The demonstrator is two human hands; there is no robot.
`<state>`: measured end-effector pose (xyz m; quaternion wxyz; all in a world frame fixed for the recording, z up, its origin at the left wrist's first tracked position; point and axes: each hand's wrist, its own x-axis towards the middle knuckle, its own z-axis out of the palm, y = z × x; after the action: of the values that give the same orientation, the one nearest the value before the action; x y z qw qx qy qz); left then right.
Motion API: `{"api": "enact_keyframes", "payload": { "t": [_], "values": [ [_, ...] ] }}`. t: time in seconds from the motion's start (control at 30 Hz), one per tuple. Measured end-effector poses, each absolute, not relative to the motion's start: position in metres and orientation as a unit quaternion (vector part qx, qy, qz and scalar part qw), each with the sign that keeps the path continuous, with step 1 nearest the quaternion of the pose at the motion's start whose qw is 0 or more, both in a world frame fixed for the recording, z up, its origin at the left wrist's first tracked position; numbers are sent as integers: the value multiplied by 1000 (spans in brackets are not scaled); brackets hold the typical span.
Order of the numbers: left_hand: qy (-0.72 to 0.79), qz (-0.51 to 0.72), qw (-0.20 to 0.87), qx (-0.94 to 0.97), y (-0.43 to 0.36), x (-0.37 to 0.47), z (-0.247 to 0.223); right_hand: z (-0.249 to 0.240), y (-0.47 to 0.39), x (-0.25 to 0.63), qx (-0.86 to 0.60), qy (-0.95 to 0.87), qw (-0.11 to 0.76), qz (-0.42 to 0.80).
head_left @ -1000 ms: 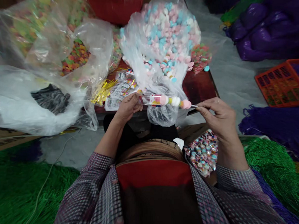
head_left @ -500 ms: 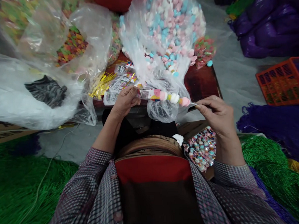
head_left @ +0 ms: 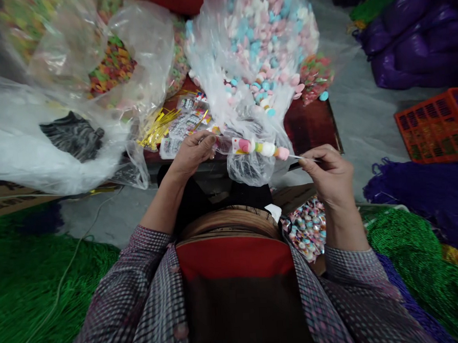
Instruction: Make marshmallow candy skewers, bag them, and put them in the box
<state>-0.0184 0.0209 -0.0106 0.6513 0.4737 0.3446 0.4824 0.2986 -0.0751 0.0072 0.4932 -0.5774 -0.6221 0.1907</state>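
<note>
Between my hands stretches a candy skewer (head_left: 266, 149) with pink, white, yellow-green and orange pieces on a thin white stick. My right hand (head_left: 327, 171) pinches the free end of that stick. My left hand (head_left: 197, 151) is closed on the edge of a small clear printed wrapper (head_left: 224, 144), whose other end covers the left part of the skewer. Below the skewer hangs crumpled clear plastic (head_left: 252, 166) at the table's front edge. Printed wrappers (head_left: 186, 126) and gold twist ties (head_left: 157, 128) lie beyond my left hand.
A large bag of pink, blue and white marshmallows (head_left: 263, 31) spills onto the dark red table (head_left: 314, 123). Bags of colourful gummies (head_left: 112, 70) stand at left. Wrapped candies (head_left: 307, 229) fill a box below my right arm. An orange crate (head_left: 428, 128) sits at right.
My right hand has shifted slightly left, and the skewer's right end sits a little nearer the wrapper. The view has moved slightly. Both hands keep their hold.
</note>
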Motion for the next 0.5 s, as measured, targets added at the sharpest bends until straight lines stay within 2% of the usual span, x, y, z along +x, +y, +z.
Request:
{"api": "enact_keyframes", "payload": {
  "t": [0.5],
  "values": [
    [418,473,617,470,21,-20,-17,-5,-82,287,-621,-587,487,178]
  ]
}}
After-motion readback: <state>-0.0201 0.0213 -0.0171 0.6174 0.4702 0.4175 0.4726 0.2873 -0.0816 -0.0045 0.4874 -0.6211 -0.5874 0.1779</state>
